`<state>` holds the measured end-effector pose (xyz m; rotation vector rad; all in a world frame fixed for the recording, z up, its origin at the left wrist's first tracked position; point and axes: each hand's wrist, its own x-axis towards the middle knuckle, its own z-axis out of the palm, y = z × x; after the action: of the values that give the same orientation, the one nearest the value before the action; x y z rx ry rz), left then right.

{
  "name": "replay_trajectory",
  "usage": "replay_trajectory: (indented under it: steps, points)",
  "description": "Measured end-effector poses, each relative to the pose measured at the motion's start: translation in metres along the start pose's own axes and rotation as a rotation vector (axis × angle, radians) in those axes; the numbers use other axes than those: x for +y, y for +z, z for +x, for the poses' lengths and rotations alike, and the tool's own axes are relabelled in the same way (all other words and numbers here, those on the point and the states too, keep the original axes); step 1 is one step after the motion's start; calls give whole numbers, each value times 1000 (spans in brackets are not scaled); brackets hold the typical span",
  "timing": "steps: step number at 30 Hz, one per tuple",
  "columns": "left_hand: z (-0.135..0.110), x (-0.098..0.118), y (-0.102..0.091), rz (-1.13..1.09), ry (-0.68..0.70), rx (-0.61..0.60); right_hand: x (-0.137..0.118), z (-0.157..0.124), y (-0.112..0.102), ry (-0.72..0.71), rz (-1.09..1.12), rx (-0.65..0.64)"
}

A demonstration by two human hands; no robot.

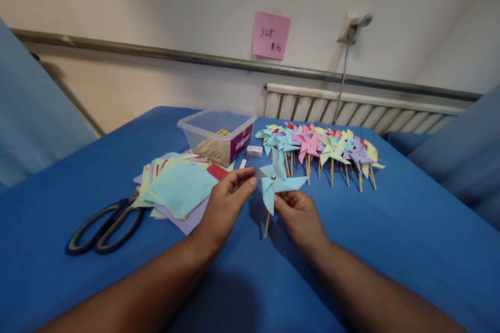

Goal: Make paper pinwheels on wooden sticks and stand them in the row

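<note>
Light-blue paper pinwheel on thin wooden stick: held by right hand, silvery hub above pinch. Left hand: narrow grip at blade tip, contact unclear. Square pink paper note: "32"; rest illegible.

left grip – bare | right grip – bare | forearms uncovered, tapering toward wrists

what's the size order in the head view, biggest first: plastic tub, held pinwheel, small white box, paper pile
Largest to smallest, as they look:
paper pile
plastic tub
held pinwheel
small white box
</note>
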<state>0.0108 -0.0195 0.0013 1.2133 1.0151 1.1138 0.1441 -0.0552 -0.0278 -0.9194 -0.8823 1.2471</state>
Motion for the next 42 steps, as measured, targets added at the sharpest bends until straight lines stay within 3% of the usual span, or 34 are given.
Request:
replay_trajectory:
  steps: [6, 10, 14, 16, 21, 28, 34, 37, 42]
  points:
    - [1, -4, 3, -176, -135, -39, 3, -1, 0, 56, 40, 13]
    - [-1, -2, 1, -251, -177, 32, 5, -1, -3, 96, 58, 55]
    - [-3, -1, 4, -265, -204, -143, 8, 0, -5, 71, 54, 42]
    - [-4, -2, 6, -253, -183, -173, 9, -1, -5, 86, 41, 26]
    - [-6, -6, 9, -203, -121, -44, 11, -1, -1, 83, 22, -7]
    - [-6, -4, 8, -195, -120, -9, 14, 0, -4, 94, -47, -101]
    - [-3, 2, 5, -254, -221, -77, 4, 10, -23, 71, 3, 165]
    - [-4, 2, 6, -268, -298, -175, -5, 13, -28, 73, 69, 105]
    - [-6, -1, 9, -281, -299, -246, -6, 11, -27, 105, 81, -4]
